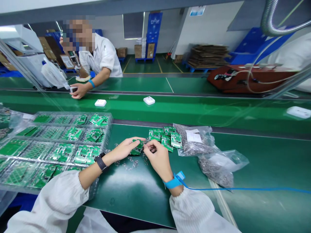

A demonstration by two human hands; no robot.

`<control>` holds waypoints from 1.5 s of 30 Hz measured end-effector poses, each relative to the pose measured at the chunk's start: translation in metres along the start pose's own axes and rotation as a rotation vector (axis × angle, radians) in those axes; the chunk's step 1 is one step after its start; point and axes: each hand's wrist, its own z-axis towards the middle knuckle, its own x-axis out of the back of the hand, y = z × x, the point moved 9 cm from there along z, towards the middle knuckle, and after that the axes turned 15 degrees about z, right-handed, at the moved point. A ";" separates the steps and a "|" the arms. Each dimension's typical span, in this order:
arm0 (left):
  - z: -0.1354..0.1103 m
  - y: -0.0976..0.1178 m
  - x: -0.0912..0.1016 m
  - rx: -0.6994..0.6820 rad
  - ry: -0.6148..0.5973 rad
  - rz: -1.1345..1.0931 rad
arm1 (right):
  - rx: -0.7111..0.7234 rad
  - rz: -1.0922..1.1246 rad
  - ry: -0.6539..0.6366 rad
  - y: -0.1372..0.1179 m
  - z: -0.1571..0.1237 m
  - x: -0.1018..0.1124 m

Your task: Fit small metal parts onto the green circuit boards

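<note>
My left hand [126, 148] is closed on a green circuit board [136, 149], its thumb lying over the top. Close against the board's right edge, my right hand [156, 155] has its fingertips pinched together; whatever is between them is too small to name. Small loose metal parts [131, 164] lie scattered on the green mat under and around both hands. Just beyond my right hand sits a group of several circuit boards [166, 138] with components on them. A black band is on my left wrist, and a blue strap with a cord is on my right.
A clear compartment tray [109, 127] of circuit boards stands at left. Bags of small metal parts [194, 145] [216, 170] lie at right. Across the green conveyor belt [184, 108], carrying white plastic pieces [149, 100], a co-worker [104, 53] handles a small item.
</note>
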 end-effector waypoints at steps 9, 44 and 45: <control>-0.001 0.005 -0.012 -0.075 -0.074 0.029 | -0.067 0.029 0.064 0.002 0.000 0.008; -0.005 0.017 0.004 -0.167 0.093 0.385 | -0.091 0.125 -0.002 0.005 0.002 -0.002; -0.006 0.018 0.001 -0.189 0.075 0.454 | -0.103 0.138 -0.003 0.006 0.002 -0.002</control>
